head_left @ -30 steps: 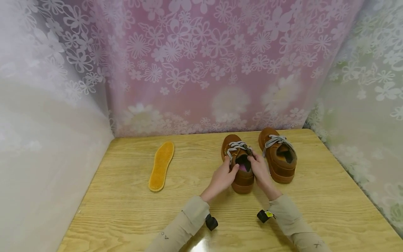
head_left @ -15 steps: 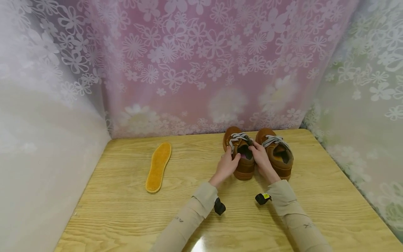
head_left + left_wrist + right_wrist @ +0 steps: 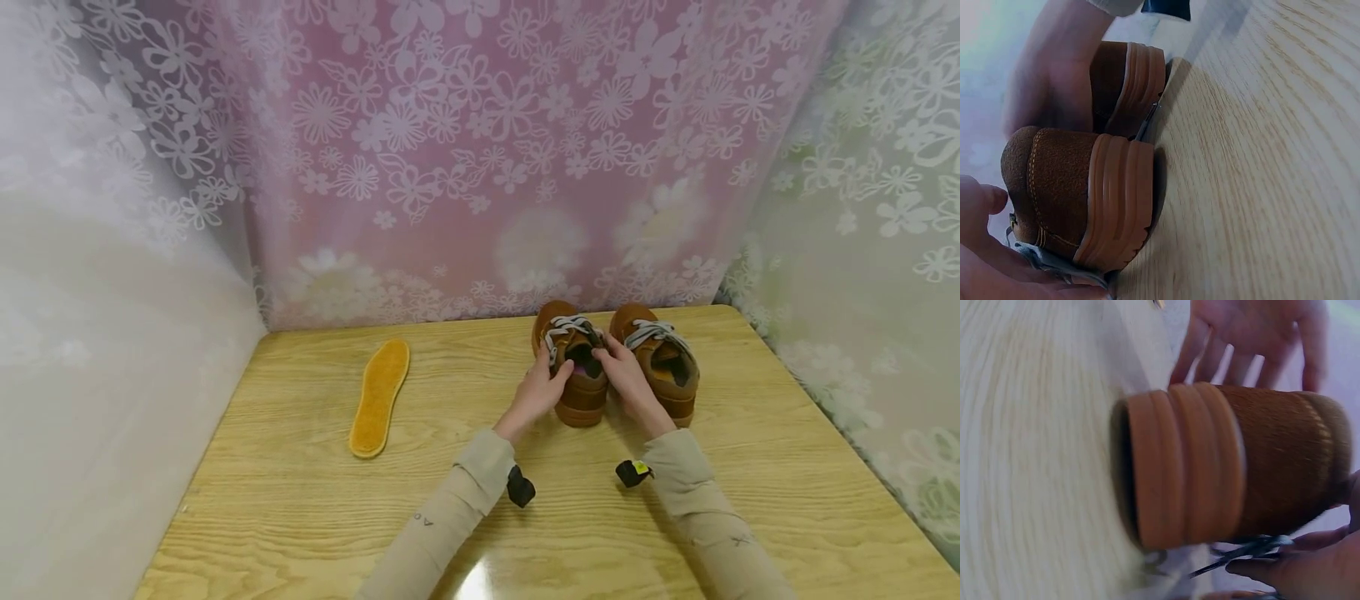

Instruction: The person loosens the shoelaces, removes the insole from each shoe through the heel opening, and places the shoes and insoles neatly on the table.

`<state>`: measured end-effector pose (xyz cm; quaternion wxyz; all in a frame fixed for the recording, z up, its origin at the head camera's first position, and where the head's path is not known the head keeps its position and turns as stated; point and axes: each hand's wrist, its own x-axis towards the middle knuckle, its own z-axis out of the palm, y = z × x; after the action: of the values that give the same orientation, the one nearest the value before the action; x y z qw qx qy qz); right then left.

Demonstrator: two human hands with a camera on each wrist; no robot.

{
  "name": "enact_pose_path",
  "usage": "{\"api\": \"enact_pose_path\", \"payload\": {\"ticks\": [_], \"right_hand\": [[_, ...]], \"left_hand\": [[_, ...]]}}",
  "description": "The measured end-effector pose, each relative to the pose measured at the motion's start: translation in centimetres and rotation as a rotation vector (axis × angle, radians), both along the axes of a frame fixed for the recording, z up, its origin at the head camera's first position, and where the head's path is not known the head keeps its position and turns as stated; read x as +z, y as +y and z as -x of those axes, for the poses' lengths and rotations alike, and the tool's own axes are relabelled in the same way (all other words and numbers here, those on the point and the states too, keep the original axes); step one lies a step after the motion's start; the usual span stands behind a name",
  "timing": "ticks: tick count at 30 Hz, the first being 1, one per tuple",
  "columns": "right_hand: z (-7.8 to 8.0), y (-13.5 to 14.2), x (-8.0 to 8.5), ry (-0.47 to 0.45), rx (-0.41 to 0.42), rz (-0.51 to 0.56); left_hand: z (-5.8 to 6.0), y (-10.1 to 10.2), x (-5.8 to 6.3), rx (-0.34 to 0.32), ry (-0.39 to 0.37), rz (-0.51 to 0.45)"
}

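A brown lace-up shoe (image 3: 582, 402) with grey laces stands toe-away on the table in the head view. My left hand (image 3: 536, 392) holds its left side, thumb at the collar and fingers along the outer wall. On the opposite side my right hand (image 3: 627, 379) grips the collar, its thumb at the opening. Something purple shows dimly inside. The ribbed tan sole (image 3: 1124, 197) appears in the left wrist view, resting on the wood or very close to it. Just right of it stands the matching shoe (image 3: 681, 398), orange visible inside.
A yellow-orange insole (image 3: 380, 398) lies flat at the left of the wooden table (image 3: 300, 500). Behind the table hangs a pink floral curtain (image 3: 450, 208); pale curtains border both sides. A small black device sits at each wrist.
Both hands have pushed the held shoe away toward the back edge, beside its mate. Over the last half second it has barely moved. The view has shifted slightly.
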<state>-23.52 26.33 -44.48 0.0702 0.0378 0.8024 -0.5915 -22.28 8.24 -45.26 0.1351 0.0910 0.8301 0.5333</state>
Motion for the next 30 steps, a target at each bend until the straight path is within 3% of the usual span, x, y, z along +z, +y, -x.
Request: {"api": "enact_pose_path", "payload": {"ticks": [4, 7, 11, 15, 19, 24, 30], "right_hand": [[-1.5, 1.0, 1.1, 0.059, 0.038, -0.185], [-2.7, 1.7, 1.7, 0.204, 0.036, -0.329], [-3.4, 2.9, 2.4, 0.457, -0.072, -0.404], [-3.1, 4.7, 3.1, 0.585, -0.181, -0.407], [-2.6, 6.8, 3.3, 0.566, -0.19, -0.479], [-2.1, 8.7, 2.8, 0.541, -0.151, -0.61], [-1.4, 9.7, 1.6, 0.516, -0.143, -0.67]], "left_hand": [[0.1, -0.8, -0.2, -0.014, 0.015, 0.024], [-0.2, -1.5, -0.2, -0.023, 0.011, 0.056], [-0.7, -2.3, 0.0, -0.009, 0.03, 0.094], [-1.0, -2.6, 0.3, 0.015, 0.081, 0.112], [-1.5, -2.5, 1.2, 0.028, 0.147, 0.111], [-2.0, -1.9, 2.7, 0.037, 0.341, 0.135], [-3.0, -0.9, 3.7, -0.007, 0.527, 0.143]]}}
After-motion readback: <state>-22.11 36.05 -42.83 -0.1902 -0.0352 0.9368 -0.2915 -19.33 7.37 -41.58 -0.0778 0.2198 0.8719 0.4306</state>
